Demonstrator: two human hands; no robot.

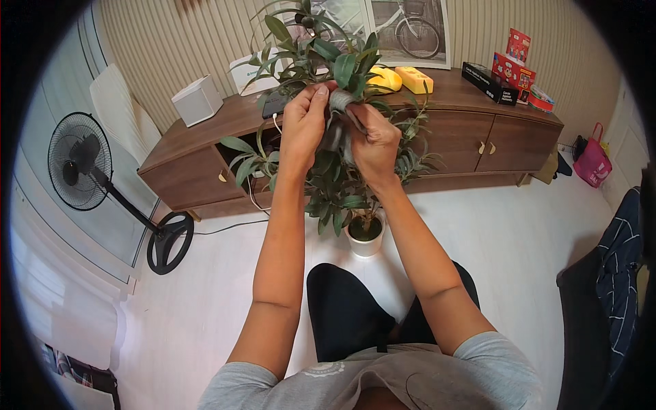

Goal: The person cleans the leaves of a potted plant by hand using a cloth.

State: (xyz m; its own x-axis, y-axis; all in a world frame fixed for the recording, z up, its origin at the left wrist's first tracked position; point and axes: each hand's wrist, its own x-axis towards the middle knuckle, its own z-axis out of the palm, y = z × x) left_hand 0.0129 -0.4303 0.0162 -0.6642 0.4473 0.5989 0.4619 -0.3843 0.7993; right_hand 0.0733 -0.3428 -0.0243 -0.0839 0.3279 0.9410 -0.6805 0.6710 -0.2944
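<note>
A leafy potted plant (328, 179) with long narrow green leaves stands before me in a white pot (366, 246) on the floor. Among its upper leaves, my right hand (376, 136) grips a grey cloth (341, 102), which hangs in folds between my hands. My left hand (306, 118) is raised beside the cloth, thumb and fingers pinched together at the foliage. What exactly lies between those left fingertips is hidden, a leaf or an edge of the cloth.
Behind the plant runs a long wooden cabinet (456, 138), bearing a white box-shaped device (197, 101), a phone (274, 105) on a white cable, yellow objects (415, 80) and game boxes (489, 84). A black pedestal fan (82, 161) stands left. Dark patterned fabric (617, 277) drapes at right.
</note>
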